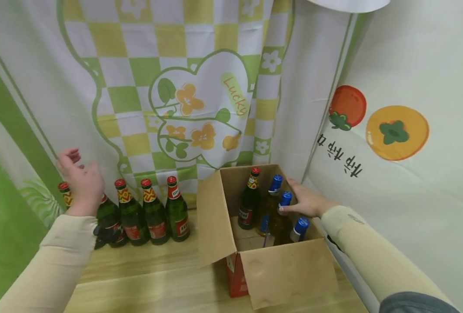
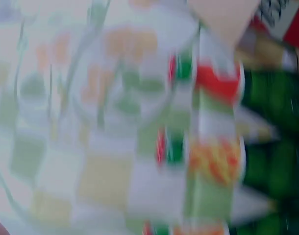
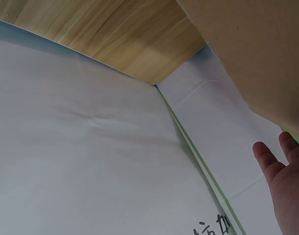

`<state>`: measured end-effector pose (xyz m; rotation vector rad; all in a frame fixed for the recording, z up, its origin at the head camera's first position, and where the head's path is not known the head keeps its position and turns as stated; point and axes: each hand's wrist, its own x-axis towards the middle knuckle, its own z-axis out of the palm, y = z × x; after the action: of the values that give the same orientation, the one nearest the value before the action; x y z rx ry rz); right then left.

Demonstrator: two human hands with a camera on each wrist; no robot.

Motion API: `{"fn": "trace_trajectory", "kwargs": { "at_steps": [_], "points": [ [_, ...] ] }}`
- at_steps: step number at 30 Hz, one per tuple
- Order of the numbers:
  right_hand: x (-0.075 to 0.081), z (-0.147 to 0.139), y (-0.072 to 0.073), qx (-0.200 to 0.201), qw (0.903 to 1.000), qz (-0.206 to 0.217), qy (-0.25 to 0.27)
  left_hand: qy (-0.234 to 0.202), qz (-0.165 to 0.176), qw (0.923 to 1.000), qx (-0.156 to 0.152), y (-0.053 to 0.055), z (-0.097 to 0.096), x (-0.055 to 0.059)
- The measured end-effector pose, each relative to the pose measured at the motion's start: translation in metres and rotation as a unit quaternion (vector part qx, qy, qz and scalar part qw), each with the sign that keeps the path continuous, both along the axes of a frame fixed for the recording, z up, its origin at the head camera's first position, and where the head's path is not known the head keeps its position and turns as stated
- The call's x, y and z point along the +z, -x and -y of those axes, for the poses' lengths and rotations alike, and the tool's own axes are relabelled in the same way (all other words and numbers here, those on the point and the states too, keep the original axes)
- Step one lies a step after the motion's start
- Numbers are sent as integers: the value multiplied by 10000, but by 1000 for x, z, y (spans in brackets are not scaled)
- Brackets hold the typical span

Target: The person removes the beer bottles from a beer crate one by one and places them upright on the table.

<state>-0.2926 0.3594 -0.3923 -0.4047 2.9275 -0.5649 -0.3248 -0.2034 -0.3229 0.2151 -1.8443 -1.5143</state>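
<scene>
Checkered cloth (image 1: 194, 34) backs red-capped green bottles (image 1: 132, 221) left of the box (image 1: 288, 271), the empty left hand (image 1: 81, 182) loosely curled there; whether the right hand (image 1: 309, 201) grips the box's edge is unclear. Left wrist blurs bottles; right wrist shows fingers (image 3: 268, 161) outside the box.

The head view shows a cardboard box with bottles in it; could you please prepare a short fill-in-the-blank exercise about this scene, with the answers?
1. Inside the open brown cardboard box, ____ glass bottles with blue caps are visible.
2. The green glass bottle in the box has a ____ cap.
3. The person's hand at the box's rim is the ____ one.
4. The English word on the white, green and yellow checked cloth is ____.

Missing words: three; red; right; Lucky.
</scene>
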Motion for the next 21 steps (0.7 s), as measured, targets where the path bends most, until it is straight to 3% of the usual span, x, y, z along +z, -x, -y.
{"fn": "trace_trajectory", "kwargs": {
  "at_steps": [3, 6, 7, 9, 11, 14, 16, 19, 21],
  "points": [
    [0, -3, -1, -29, 10000, -1, -81, 478, -582, 9955, -571, -2, -47, 6],
    [1, -4, -5, -26, 9999, -10, -111, 591, -618, 9845, -1529, 1, -90, 13],
    [1, -4, -5, -26, 9999, -4, -112, 651, -449, 9789, -1884, 4, -104, 15],
    [3, -3, -6, -25, 10000, 6, -64, 885, 110, 9585, -2706, 11, -130, 19],
    [3, -3, -6, -37, 10000, 3, -8, 1291, 705, 9274, -3440, 22, -155, 20],
    [3, -2, -3, -44, 10000, -30, -15, 1971, 1457, 8779, -4114, 40, -188, 15],
    [2, -1, -1, -20, 10000, -51, -70, 2129, 1735, 8592, -4316, 50, -207, 8],
    [1, 0, 0, 10, 9999, -39, -95, 1985, 1976, 8514, -4434, 57, -233, -2],
    [0, 0, 0, 8, 10000, -26, -28, 1729, 2046, 8544, -4452, 59, -250, -6]
  ]
}}
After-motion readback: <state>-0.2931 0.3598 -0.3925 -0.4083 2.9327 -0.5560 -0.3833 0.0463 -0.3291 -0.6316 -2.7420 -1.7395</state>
